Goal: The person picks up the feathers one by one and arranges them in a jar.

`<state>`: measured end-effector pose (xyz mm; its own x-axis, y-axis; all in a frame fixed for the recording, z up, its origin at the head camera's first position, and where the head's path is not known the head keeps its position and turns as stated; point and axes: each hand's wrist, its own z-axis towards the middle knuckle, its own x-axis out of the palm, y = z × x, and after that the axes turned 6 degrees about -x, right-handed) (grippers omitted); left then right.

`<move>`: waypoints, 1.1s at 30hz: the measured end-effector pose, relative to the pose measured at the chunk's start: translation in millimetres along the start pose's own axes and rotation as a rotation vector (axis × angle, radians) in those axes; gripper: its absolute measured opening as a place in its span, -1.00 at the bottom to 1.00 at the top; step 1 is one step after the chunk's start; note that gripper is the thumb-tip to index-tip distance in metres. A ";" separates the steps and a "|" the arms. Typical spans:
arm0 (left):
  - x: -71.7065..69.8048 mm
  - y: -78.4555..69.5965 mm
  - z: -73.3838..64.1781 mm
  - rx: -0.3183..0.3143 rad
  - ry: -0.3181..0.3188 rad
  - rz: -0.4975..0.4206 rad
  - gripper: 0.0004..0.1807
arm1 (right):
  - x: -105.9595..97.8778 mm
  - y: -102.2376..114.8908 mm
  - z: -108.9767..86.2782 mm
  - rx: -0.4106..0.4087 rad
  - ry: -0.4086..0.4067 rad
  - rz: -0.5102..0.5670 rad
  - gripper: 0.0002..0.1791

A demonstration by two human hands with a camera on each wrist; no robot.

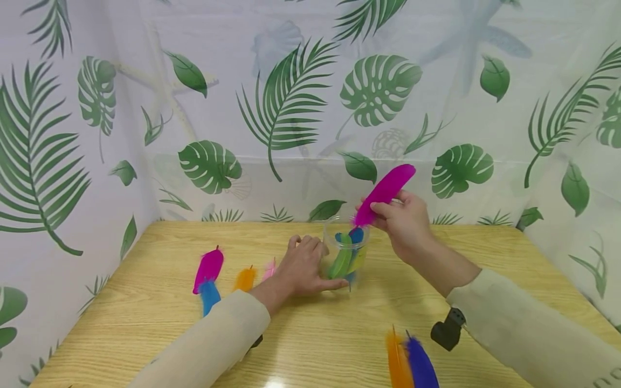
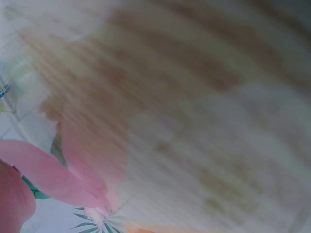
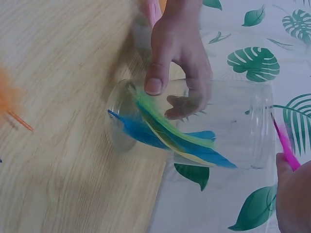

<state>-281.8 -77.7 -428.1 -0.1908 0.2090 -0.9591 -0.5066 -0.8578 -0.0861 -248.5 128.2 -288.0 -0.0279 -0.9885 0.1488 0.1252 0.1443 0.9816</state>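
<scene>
Left hand (image 1: 302,268) clasps jar (image 3: 233,109) — raised right hand (image 1: 406,222) pinches magenta feather (image 1: 385,192).

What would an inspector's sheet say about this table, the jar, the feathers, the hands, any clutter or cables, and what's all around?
Surface: light wooden table, with a bright glare spot near the front.
Jar: clear, upright, with green, blue and yellow feathers inside.
Loose feathers, left: dark pink feather, light blue feather, small orange feather, pale pink feather.
Loose feathers, right: long orange feather, dark blue feather.
Clutter: nothing seen.
Left hand: grips the jar's side.
Right hand: pinches a bright pink feather, its tip at the jar's mouth.
Cables: nothing seen.
Surroundings: white cloth with green leaf prints, behind and at both sides.
</scene>
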 end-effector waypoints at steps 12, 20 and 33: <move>-0.4 -1.2 1.5 0.010 0.010 -0.014 -0.06 | -0.2 -7.5 2.4 -0.028 -0.014 -0.064 -0.67; -1.1 -0.7 0.5 0.006 0.013 -0.016 -0.08 | -3.6 -4.7 4.1 -0.065 0.010 -0.029 -0.72; -1.1 -0.4 0.0 0.003 0.009 -0.027 -0.10 | -13.8 -2.2 3.9 -0.085 0.077 0.052 -0.78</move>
<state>-281.4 -77.6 -427.0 -0.1695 0.2277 -0.9589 -0.5136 -0.8508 -0.1113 -252.2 141.7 -291.8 0.0563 -0.9809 0.1862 0.2085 0.1939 0.9586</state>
